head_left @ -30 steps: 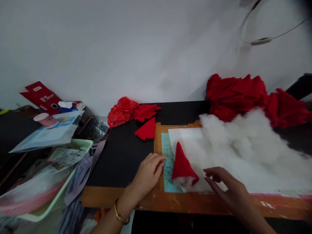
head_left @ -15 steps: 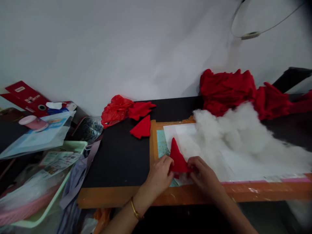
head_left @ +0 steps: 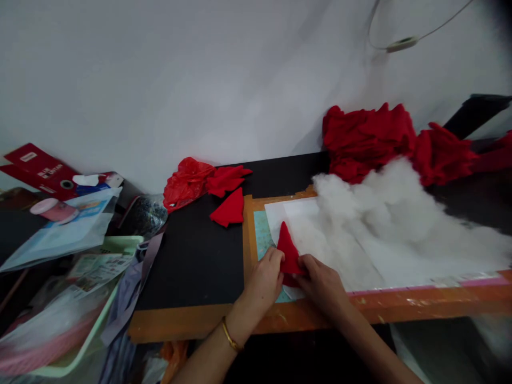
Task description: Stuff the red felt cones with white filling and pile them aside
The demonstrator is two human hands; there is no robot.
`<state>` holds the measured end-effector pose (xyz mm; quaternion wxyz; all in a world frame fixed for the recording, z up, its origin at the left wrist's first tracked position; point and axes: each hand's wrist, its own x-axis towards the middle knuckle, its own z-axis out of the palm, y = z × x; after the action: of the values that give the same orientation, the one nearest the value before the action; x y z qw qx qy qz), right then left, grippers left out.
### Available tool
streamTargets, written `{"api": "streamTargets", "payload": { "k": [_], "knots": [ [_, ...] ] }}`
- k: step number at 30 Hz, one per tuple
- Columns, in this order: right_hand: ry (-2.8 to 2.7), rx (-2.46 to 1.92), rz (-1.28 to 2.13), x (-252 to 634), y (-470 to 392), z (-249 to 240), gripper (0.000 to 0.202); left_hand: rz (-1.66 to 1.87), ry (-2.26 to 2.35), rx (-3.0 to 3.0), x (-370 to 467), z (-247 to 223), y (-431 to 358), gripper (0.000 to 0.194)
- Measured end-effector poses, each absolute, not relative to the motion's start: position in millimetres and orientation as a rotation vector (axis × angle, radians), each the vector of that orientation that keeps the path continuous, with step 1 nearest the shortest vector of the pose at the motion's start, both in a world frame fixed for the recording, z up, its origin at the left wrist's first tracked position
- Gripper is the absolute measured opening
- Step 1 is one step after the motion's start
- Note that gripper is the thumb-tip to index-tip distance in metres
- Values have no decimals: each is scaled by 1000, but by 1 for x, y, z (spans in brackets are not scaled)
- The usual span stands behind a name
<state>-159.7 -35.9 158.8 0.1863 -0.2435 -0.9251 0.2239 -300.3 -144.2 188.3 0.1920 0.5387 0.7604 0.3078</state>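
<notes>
A small red cone-shaped cloth piece (head_left: 289, 253) points away from me near the front edge of the table. My left hand (head_left: 266, 274) pinches its lower left side. On the lower right side, the fingers of my right hand (head_left: 320, 278) are closed on the same cloth. Beneath and beside it lies white paper (head_left: 276, 212), with a large heap of white stuffing (head_left: 384, 213) to the right. Two more red cloth pieces, one pointed (head_left: 229, 209) and one crumpled (head_left: 227, 180), rest on the black surface at the left.
A red plastic bag (head_left: 187, 183) lies behind on the left, and piled red cloth (head_left: 368, 136) at the back right. At far left stand a green basket (head_left: 82, 349) holding packets, a pink jar (head_left: 54, 210) and a red box (head_left: 40, 169). A cable (head_left: 402, 44) hangs by the wall.
My right hand has moved slightly left, closer to my left hand. The cloth cone looks narrower, with its lower edge folded more. The whole view has shifted a little.
</notes>
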Motion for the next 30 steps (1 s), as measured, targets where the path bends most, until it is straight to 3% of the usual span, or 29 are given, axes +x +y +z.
{"api": "streamTargets", "payload": {
  "k": [5, 13, 19, 24, 30],
  "knots": [
    [-2661, -710, 586, -159, -32, 157, 11, 802, 2239, 1485, -304, 190, -146, 32],
    [-2498, -481, 1045, -141, -18, 191, 26, 914, 2202, 1506, -315, 201, -167, 38],
    [-2557, -514, 755, -171, -25, 186, 19, 686, 2192, 1645, -313, 194, -146, 56],
    [-2685, -584, 626, -186, -21, 175, 22, 325, 2394, 1609, -310, 195, -130, 35],
    [-2606, -304, 860, -166, -16, 180, 30, 254, 2452, 1564, -309, 195, -139, 32]
  ]
}}
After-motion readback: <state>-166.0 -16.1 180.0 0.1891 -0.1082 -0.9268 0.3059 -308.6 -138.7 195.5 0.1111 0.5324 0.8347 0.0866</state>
